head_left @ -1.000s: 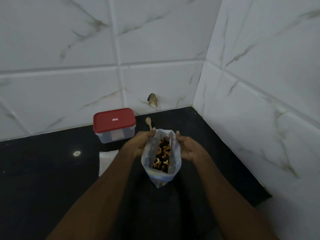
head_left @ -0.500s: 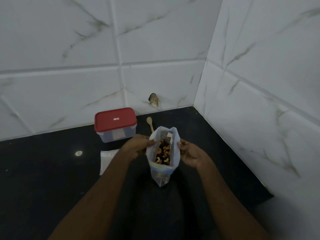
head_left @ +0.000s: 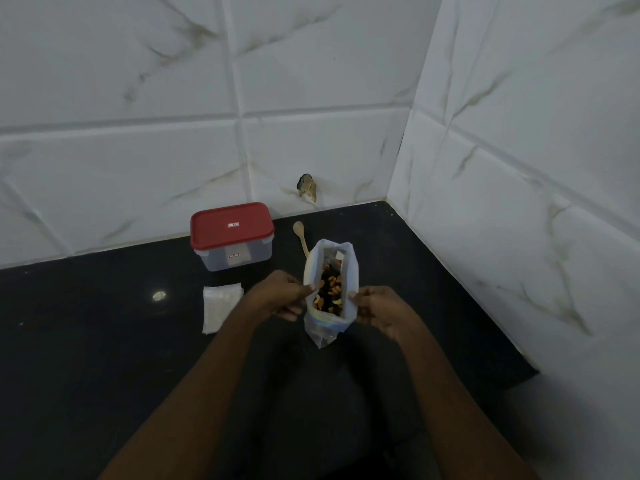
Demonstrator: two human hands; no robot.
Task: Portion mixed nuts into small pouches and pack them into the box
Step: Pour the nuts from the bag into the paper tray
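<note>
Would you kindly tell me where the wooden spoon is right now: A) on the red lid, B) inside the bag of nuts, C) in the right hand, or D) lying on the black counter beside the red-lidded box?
D: the wooden spoon lies on the black counter to the right of the red-lidded box, behind the bag of nuts, whose rim the left hand and right hand pinch.

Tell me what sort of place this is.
Probably a home kitchen corner: a dark stone counter against marble-look wall tiles, with a red-lidded food box and a wooden spoon on it.
</note>
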